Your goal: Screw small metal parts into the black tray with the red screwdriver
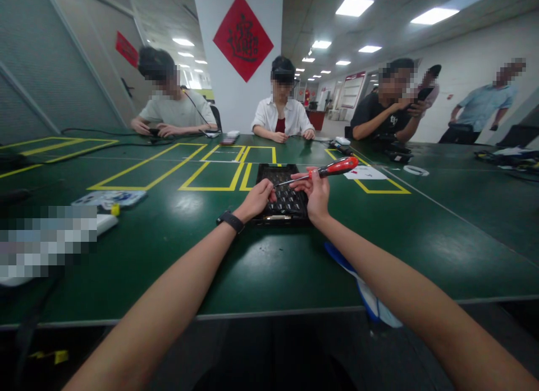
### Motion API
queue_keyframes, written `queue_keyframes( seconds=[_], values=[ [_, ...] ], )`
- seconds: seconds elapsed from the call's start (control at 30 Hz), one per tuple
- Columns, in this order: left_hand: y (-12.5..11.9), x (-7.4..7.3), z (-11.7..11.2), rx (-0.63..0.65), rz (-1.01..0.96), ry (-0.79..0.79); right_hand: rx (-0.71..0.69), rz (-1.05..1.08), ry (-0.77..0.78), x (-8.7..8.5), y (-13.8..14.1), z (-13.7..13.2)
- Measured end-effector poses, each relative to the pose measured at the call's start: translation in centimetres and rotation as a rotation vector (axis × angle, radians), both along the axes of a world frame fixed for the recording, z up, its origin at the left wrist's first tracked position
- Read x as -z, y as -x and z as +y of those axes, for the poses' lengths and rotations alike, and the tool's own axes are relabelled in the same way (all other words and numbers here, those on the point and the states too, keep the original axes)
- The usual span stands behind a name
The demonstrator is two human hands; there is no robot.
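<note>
At left on the green bench (168,234) lies a flat, pale patterned item (110,198), well apart from the hands. The left hand (260,196), a dark watch (231,221) at its wrist, is over the left side of an open black case (290,222). Its fingers are curled narrow at the tip end of the screwdriver (340,166); whether they grip the tip or a small piece, I cannot tell. Rows of small pieces sit in the case. The screwdriver slants above it, shaft to the left, red-and-black handle up to the right. The right hand (319,196) holds it with thumb and fingers where handle meets shaft. I judge it light and stiff, with most weight in the handle; the thick grip should be the surest hold, the thin shaft likelier to slip. Farther right, a blue-and-white item (339,256) lies partly under the right forearm, and 1 printed sheet (370,173) lies beyond.
</note>
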State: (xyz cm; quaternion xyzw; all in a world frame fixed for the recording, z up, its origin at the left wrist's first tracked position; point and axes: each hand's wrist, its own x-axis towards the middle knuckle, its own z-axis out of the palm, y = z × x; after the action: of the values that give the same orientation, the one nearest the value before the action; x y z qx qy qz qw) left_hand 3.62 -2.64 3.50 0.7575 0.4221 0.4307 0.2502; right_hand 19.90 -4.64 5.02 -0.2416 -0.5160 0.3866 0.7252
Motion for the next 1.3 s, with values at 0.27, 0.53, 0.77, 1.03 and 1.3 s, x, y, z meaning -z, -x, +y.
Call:
queue_keyframes(
  seconds=[0.27, 0.53, 0.77, 1.03, 1.3],
  values=[
    [0.1, 0.0, -0.1, 0.011, 0.003, 0.024, -0.008, 0.002, 0.033, 0.1, -0.2, 0.3],
    [0.0, 0.0, -0.1, -0.004, 0.02, 0.05, 0.019, -0.026, 0.059, 0.3, -0.2, 0.8],
    [0.1, 0.2, 0.0, 0.013, 0.026, 0.023, 0.002, -0.029, 0.051, 0.1, -0.1, 0.3],
    [0.3, 0.6, 0.5, 0.012, -0.009, 0.086, 0.035, -0.147, -0.042, 0.1, 0.5, -0.2],
    [0.4, 0.7, 0.5, -0.06, 0.028, 0.047, -0.06, -0.267, -0.088, 0.4, 0.6, -0.1]
  ],
)
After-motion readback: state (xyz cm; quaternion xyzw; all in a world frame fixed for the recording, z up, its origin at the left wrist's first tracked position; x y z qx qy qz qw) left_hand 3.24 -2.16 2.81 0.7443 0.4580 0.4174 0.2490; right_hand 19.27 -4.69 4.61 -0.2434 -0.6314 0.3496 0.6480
